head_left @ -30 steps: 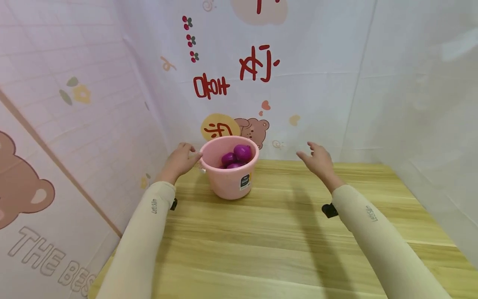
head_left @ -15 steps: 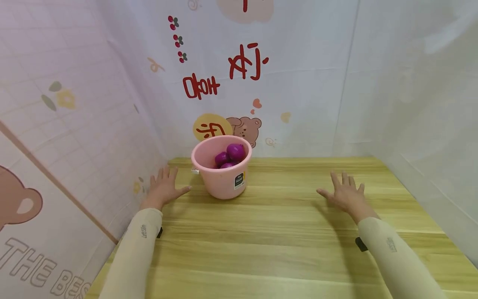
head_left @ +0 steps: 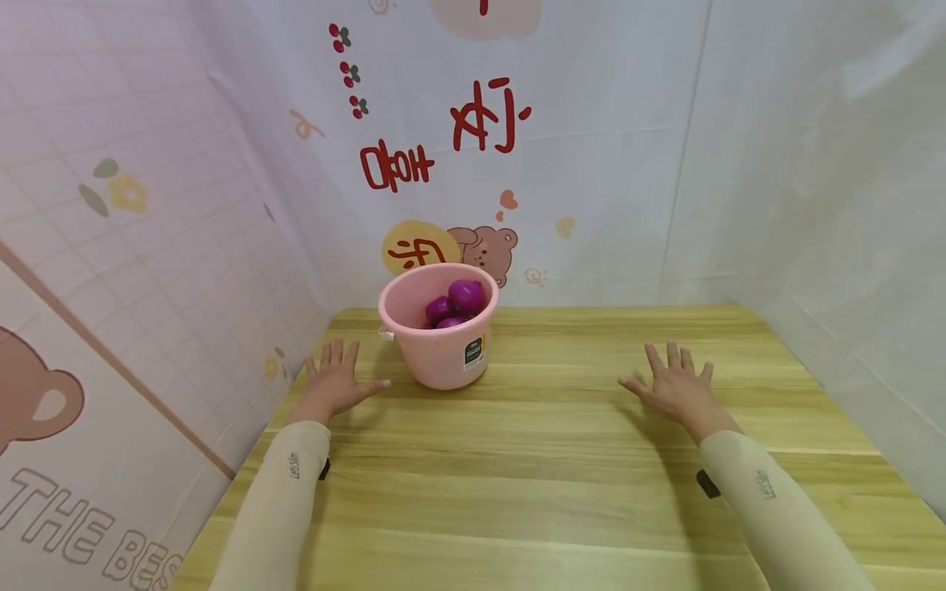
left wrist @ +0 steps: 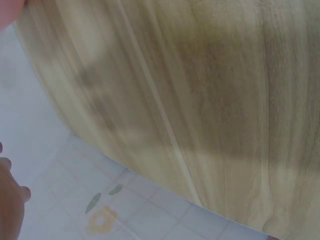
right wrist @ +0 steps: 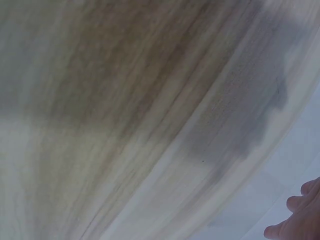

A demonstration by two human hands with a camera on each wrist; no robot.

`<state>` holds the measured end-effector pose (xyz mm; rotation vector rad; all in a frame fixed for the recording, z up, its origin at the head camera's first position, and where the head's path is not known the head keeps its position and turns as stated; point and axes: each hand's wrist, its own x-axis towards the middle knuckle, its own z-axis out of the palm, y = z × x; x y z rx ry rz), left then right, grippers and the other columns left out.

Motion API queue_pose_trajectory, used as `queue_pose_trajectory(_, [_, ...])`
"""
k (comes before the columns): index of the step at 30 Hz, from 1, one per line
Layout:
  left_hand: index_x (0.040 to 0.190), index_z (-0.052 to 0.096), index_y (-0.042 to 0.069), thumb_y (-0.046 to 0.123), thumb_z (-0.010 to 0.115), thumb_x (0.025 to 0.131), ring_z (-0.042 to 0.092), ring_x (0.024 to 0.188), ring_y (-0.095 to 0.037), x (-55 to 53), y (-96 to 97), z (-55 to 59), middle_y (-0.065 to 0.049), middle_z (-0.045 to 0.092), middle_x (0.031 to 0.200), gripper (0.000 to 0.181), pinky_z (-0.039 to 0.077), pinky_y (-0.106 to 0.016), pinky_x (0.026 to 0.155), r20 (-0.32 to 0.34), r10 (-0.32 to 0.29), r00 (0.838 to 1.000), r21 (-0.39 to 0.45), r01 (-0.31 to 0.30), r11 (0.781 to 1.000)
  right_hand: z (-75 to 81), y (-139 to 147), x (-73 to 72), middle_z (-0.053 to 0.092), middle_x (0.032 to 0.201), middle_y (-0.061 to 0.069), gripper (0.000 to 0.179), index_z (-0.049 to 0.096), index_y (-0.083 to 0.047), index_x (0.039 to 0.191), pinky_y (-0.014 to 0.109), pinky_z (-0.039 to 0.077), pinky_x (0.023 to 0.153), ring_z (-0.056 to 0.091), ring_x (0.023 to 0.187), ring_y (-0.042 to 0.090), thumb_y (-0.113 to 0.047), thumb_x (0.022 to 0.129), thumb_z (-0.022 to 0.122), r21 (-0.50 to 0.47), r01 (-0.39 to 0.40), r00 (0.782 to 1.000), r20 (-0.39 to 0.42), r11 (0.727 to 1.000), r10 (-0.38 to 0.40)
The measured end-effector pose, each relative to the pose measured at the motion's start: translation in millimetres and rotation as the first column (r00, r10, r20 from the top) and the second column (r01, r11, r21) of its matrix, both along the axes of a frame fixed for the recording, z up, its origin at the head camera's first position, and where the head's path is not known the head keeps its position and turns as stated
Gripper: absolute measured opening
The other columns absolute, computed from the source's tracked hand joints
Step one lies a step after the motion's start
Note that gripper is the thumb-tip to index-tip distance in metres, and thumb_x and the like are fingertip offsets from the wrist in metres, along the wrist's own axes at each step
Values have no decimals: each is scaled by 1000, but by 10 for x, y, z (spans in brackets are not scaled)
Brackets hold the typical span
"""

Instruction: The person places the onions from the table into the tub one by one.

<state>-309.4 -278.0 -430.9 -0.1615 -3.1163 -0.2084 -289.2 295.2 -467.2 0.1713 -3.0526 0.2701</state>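
A pink bucket (head_left: 443, 361) stands upright toward the back of the table, left of the middle, with a dark label on its side. Inside it lie several purple onions (head_left: 466, 297), partly hidden by the rim. My left hand (head_left: 334, 387) is spread over the table just left of the bucket, its thumb pointing toward the bucket and nothing in its grasp. Well to the right of the bucket, my right hand (head_left: 678, 390) is also spread with fingers apart, holding nothing. Each wrist view catches only a few fingertips at its edge.
The wooden table (head_left: 502, 484) meets a printed white curtain (head_left: 606, 164) at the back. Similar cloth hangs along the left and right sides, close to both arms. A dark wrist device (head_left: 708, 483) shows below the right sleeve.
My left hand has left the bucket's rim and lowered to its left. My right hand has moved right and down, fingers spreading. The bucket stays on the table.
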Motion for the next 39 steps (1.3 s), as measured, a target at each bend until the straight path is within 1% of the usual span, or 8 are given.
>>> queue_pose_trajectory(9, [145,1,6,77,41,73,-11,131,-42,-6,9,-48,-26,-7,146,109,-13,-64,93,17,-1,1000,-9,1,1000,-72,8,-4,5,140,36,95,11,-5,145,74,-4,84,4,125,54,-72,81,33,-13,0,1000,4,1000,0])
queue_pose_trajectory(17, [145,3,6,79,40,72,-10,131,-41,-7,45,-78,-25,-6,146,109,-12,-63,94,29,9,1000,-17,-8,1000,-129,22,-15,4,141,35,95,6,-7,145,74,-5,85,3,126,53,-72,81,34,-11,3,1000,13,1000,-3])
queue_pose_trajectory(25, [145,2,5,79,39,72,-12,131,-41,-5,71,-91,-25,-7,146,111,-14,-62,94,45,4,999,-20,-3,1000,-169,43,-28,5,141,36,96,8,-6,145,74,-3,85,4,125,54,-72,81,35,-6,8,1000,25,1000,-8])
queue_pose_trajectory(33, [145,4,5,75,44,74,-10,131,-42,-33,87,-126,-26,-5,146,107,-13,-63,94,36,7,999,-10,-7,1000,-222,70,-48,5,140,36,95,11,-5,145,75,-3,84,4,125,54,-71,81,36,-18,8,1000,23,1000,-8])
queue_pose_trajectory(35, [144,4,3,71,42,78,-8,131,-43,-45,85,-109,-27,-4,145,102,-11,-64,94,32,7,999,30,-8,1000,-239,75,-55,5,140,36,96,10,-5,145,75,-3,84,3,125,54,-72,80,36,-15,10,999,31,1000,-10])
queue_pose_trajectory(37, [143,5,-1,66,37,84,-2,131,-45,-86,102,-37,-29,2,145,95,-5,-63,97,5,24,1000,136,-24,990,-242,65,-68,4,140,37,96,8,-5,145,74,-3,84,3,125,55,-71,81,36,-27,3,999,40,1000,-2])
queue_pose_trajectory(38, [143,6,-1,65,33,86,2,131,-45,-120,131,30,-28,5,145,91,-1,-63,98,1,44,999,219,-43,975,-231,46,-77,4,140,37,94,9,-5,145,74,-3,84,3,125,55,-70,82,36,-42,-2,999,40,999,4])
queue_pose_trajectory(39, [143,8,-1,64,28,88,6,131,-44,-165,171,114,-28,9,145,88,4,-61,100,-4,68,998,310,-63,949,-212,15,-92,5,140,37,93,9,-5,145,74,-2,86,3,125,55,-68,83,37,-63,-12,999,40,998,14])
